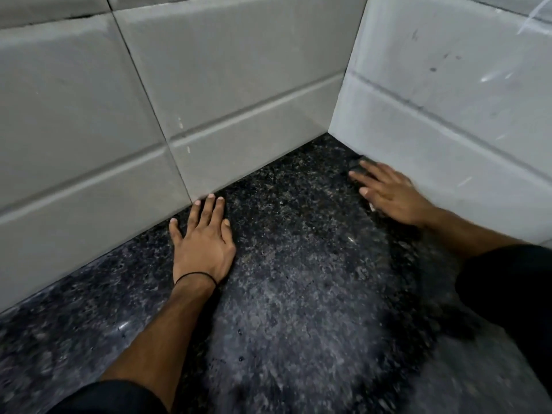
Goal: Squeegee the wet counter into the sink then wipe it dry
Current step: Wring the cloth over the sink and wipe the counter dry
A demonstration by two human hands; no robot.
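Note:
The dark speckled granite counter (298,279) fills the lower view and runs into a corner of two tiled walls. My left hand (203,243) lies flat on it with fingers spread, holding nothing, its fingertips touching the back wall. My right hand (388,192) is blurred and rests palm down beside the right wall. A small dark shape (357,164) shows under its fingertips, and a pale bit peeks from under the palm. What these are is too blurred to tell. No sink or squeegee is in view.
Grey tiled back wall (209,115) and white tiled right wall (448,100) meet at the corner (328,132). A thin black band circles my left wrist (195,276). Dark sleeves cover both forearms near the frame's bottom.

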